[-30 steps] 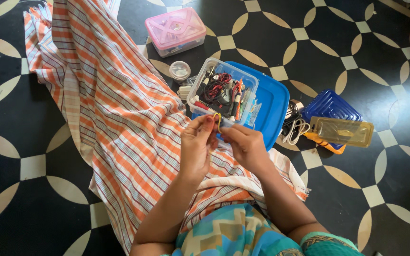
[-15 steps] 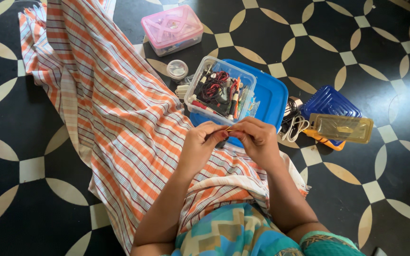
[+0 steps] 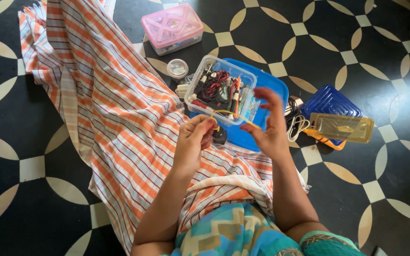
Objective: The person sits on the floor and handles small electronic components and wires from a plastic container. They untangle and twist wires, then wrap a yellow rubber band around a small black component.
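A thin yellow wire (image 3: 231,114) arcs between my two hands. My left hand (image 3: 194,140) pinches one end with closed fingers, and a small dark part (image 3: 219,136) hangs just below it. My right hand (image 3: 270,127) holds the other end at thumb and forefinger, its other fingers spread upward. Both hands hover over the near edge of a clear plastic box (image 3: 198,83) filled with red and black wires and small parts. That box rests on a blue lid (image 3: 274,86).
An orange-and-white striped cloth (image 3: 105,109) covers the black-and-white patterned floor and my lap. A pink-lidded box (image 3: 172,27) and a small round container (image 3: 177,68) lie farther away. At the right are a blue tray (image 3: 330,102), a yellow transparent case (image 3: 341,127) and white cable (image 3: 296,126).
My hands have moved apart, stretching the yellow wire between them. The right hand has opened its outer fingers and shifted right.
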